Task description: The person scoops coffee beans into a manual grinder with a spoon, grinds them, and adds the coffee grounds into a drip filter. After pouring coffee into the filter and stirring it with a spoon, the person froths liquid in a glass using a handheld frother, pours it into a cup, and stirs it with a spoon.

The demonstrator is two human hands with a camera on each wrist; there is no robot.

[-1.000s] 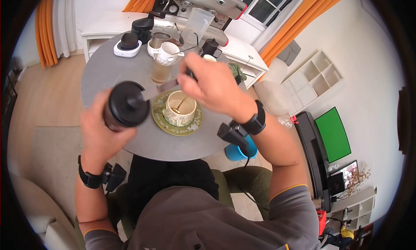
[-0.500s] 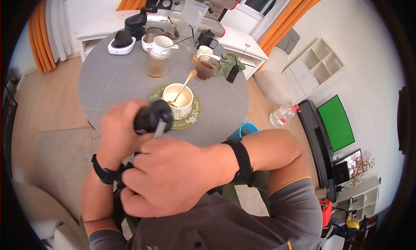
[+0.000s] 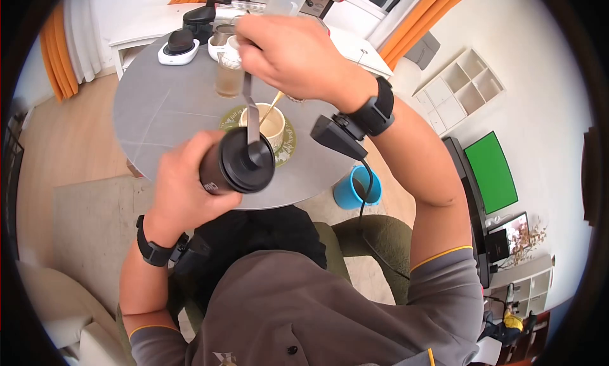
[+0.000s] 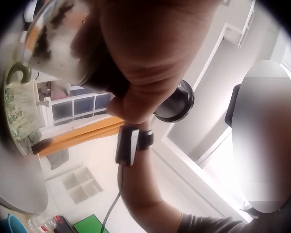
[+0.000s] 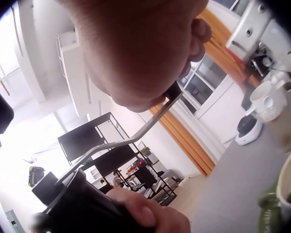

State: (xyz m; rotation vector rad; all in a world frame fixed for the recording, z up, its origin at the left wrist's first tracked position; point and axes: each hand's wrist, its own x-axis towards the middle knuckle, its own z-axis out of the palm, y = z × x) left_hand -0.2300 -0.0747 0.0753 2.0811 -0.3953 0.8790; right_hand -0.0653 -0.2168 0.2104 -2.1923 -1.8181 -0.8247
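The left hand [image 3: 184, 185] grips a black hand grinder [image 3: 246, 163] by its body, tilted, its lid facing the head camera. From the lid a metal crank arm [image 3: 252, 115] reaches up to the right hand [image 3: 295, 58], whose fingers curl round the crank's knob. In the right wrist view, the crank arm [image 5: 131, 141] runs from the grinder top to a dark knob [image 5: 172, 91] under the right hand [image 5: 140, 53]. Behind the grinder, a patterned cup [image 3: 273, 125] with a gold spoon [image 3: 273, 104] stands on a green plate [image 3: 288, 151]. The left wrist view shows a clear grinder section [image 4: 58, 53] with dark grounds.
On the grey table [image 3: 152, 125] stand a white scale [image 3: 177, 53] with a black item on it, and a glass with a white dripper [image 3: 228, 80]. A blue bucket [image 3: 356, 188] is on the floor beyond the table's right edge.
The right hand has swung from near the body to the far side of the grinder, turning the crank arm. The left hand still grips the grinder, which has shifted slightly right.
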